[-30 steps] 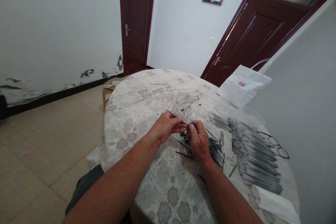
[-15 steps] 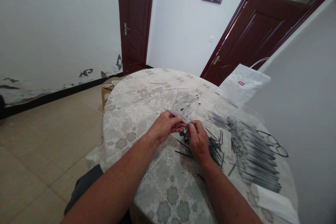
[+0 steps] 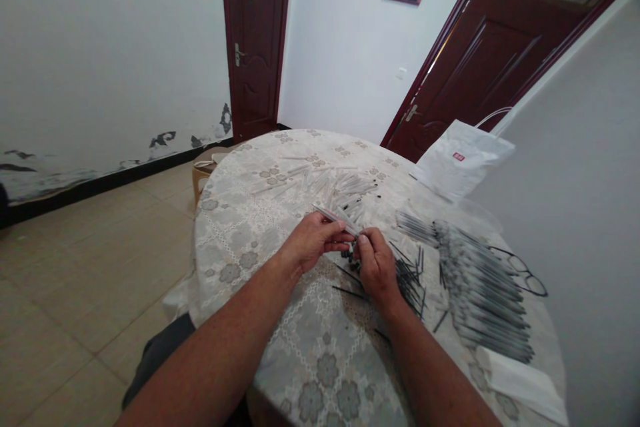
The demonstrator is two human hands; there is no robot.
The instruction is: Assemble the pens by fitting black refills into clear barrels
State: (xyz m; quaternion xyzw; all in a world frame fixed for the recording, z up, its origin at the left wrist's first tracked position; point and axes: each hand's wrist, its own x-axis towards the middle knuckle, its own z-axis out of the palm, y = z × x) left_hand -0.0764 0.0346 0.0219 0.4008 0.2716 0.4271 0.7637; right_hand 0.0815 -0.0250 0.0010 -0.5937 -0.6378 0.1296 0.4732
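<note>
My left hand (image 3: 313, 241) pinches a clear pen barrel (image 3: 331, 215) that slants up and to the left over the round table (image 3: 235, 227). My right hand (image 3: 376, 265) is closed at the barrel's near end, fingertips pressed against it; what it grips there is too small to make out. Small black caps (image 3: 349, 255) lie just under both hands. Loose thin black refills (image 3: 407, 280) are scattered to the right of my right hand.
A heap of clear pen barrels (image 3: 340, 185) lies beyond my hands. A long row of finished black pens (image 3: 483, 290) covers the right side, with eyeglasses (image 3: 523, 275) beside it. A white bag (image 3: 463, 159) stands at the far right edge, white paper (image 3: 525, 383) at the near right.
Both hands stay together on the barrel, with only slight finger shifts at its near end. The camera has drifted a little.
</note>
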